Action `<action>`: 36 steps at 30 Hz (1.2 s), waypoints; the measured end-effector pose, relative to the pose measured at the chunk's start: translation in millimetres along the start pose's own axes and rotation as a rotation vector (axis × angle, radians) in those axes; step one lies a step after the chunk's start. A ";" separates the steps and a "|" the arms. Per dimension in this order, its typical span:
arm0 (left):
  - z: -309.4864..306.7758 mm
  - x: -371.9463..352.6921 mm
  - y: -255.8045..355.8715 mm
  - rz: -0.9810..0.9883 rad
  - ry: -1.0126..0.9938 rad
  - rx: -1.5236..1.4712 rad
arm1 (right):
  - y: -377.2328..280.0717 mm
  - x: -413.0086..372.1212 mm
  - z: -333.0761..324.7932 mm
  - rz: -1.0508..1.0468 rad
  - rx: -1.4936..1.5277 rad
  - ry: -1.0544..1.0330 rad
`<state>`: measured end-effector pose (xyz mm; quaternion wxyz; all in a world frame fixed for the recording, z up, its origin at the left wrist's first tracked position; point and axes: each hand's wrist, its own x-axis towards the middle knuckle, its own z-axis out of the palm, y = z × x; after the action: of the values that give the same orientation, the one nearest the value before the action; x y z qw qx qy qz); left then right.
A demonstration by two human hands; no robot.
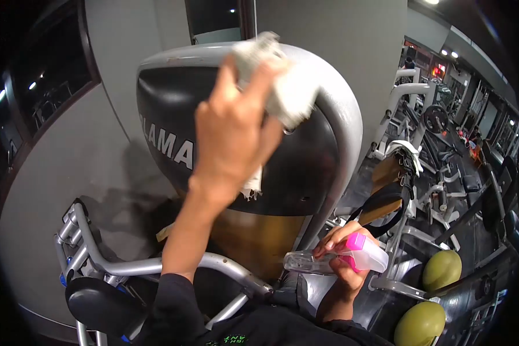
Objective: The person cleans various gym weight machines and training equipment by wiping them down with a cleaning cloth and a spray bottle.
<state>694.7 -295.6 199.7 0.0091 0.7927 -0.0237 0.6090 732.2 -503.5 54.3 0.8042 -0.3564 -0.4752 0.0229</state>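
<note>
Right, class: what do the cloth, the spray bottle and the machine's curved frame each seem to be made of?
The cloth looks like soft whitish woven fabric: it bunches in the left hand, with a frayed edge. The spray bottle seems clear glossy plastic, see-through, with a pink head, held in the right hand. The curved frame is probably painted metal tube: smooth grey, dull sheen.

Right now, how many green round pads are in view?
2. The upper green pad sits right of the spray bottle; the lower green pad is by the bottom edge. Others may be hidden.
</note>
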 end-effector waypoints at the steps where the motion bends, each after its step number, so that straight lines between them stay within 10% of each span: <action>1: 0.6 -5.8 10.6 0.047 -0.009 0.025 | -1.7 1.3 -0.6 -0.009 0.001 -0.010; 10: 11.3 -97.6 45.9 0.476 -0.272 -0.061 | -12.6 -5.5 -12.2 0.051 -0.040 0.001; 18: -21.8 4.6 30.4 0.325 0.214 0.037 | -13.2 -5.0 -15.8 0.023 0.136 0.002; 22: 8.1 3.2 39.6 0.067 -0.078 0.045 | -13.0 -5.6 -21.1 0.032 0.076 -0.029; 30: 28.6 -90.0 58.6 0.413 -0.040 0.084 | -13.5 -12.1 -55.5 0.105 0.139 0.033; 36: 21.4 -161.8 51.4 0.451 -0.383 -0.058 | -4.0 3.3 -78.9 0.080 0.187 -0.108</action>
<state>671.3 -343.6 37.1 -0.1083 0.8675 -0.2178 0.4339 794.4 -548.9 35.9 0.8056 -0.2969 -0.4989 0.1184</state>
